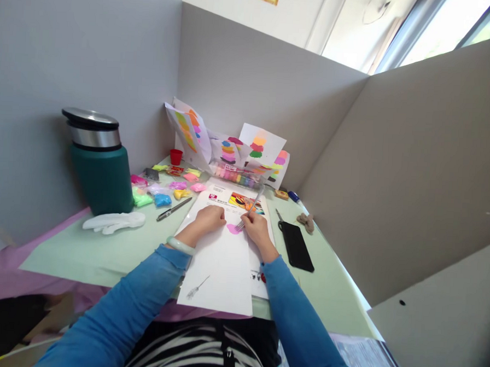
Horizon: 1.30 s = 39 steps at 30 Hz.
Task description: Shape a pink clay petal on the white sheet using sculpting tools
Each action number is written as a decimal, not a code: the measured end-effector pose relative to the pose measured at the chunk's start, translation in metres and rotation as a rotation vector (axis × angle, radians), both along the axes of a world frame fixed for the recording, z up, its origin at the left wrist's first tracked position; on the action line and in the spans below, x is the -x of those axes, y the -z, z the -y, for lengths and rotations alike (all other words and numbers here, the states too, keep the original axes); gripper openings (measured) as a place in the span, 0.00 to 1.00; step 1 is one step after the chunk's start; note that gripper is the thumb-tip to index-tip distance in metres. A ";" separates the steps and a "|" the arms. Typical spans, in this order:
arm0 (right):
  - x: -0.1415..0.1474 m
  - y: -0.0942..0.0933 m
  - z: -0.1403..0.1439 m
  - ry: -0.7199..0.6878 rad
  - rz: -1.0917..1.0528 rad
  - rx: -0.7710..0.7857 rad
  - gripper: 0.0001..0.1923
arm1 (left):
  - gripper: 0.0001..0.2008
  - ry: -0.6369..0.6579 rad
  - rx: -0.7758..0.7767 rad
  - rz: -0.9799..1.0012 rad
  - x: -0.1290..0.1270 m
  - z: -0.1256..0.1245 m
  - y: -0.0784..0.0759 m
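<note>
My right hand is closed round a metal fork, its handle slanting up and its tines pointing down. The tines touch a flat pink patch, clay or paint, on a white sheet of paper. Beside the patch, my left hand rests on the paper with curled fingers; whatever they may hold is hidden. A small grey drawing, like a brush or broom, shows near the sheet's lower left corner. Under the sheet lies a printed pad with a colourful picture.
To the left stand a green flask, a white glove, a pen and several coloured clay packets. On the right are a black phone-like slab and a brown lump. Painted sheets lean against the grey partition.
</note>
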State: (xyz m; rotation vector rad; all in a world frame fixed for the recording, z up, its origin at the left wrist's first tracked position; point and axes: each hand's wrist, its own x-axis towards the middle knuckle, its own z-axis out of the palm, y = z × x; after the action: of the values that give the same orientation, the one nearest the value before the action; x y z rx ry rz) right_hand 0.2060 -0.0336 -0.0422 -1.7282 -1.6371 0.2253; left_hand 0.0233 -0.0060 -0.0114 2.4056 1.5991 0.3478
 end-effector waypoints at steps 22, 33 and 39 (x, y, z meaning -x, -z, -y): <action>-0.004 0.006 -0.005 -0.033 -0.125 -0.049 0.11 | 0.10 -0.015 0.015 0.004 0.000 -0.002 0.001; -0.008 0.003 -0.003 0.102 -0.035 -0.030 0.11 | 0.10 -0.014 0.018 0.005 -0.001 0.000 -0.001; 0.001 0.005 -0.002 -0.073 -0.119 -0.031 0.11 | 0.10 -0.022 0.015 0.016 -0.001 -0.002 0.002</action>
State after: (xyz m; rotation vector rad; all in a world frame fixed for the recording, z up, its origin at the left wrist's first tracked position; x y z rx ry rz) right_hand 0.2048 -0.0312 -0.0470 -1.6021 -1.6100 0.3296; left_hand 0.0239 -0.0037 -0.0136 2.3701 1.6174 0.3568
